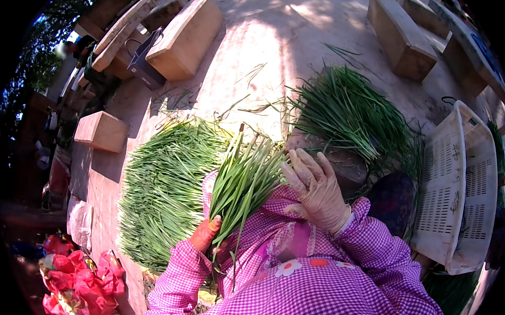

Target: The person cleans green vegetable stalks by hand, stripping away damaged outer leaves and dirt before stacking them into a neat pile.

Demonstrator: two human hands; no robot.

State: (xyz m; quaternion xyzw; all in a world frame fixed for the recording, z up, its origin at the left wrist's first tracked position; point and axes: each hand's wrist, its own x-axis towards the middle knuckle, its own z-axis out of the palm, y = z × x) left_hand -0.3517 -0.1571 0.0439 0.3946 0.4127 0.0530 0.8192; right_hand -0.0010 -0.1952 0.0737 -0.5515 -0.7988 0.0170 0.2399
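Observation:
My left hand (204,235), in an orange-red glove with bare fingertips, grips a bunch of long green leaves with pale stalk ends, like Chinese chives (245,178). The bunch slants up over my lap, its pale ends away from me. Just right of those ends is my right hand (316,192) in a thin, pale glove. Its fingers are raised and apart, with nothing in them. Left of my lap lies a broad, neatly layered pile of the same leaves (166,191). A looser, darker heap (351,111) rests on a low block (347,166) ahead to the right.
A white slotted plastic crate (441,191) stands at my right. Stone-like benches (188,38) and a small block (101,130) are at the left, with another bench (403,37) at the far right. Red plastic bags (82,283) lie lower left. Stray leaves (259,107) litter the ground.

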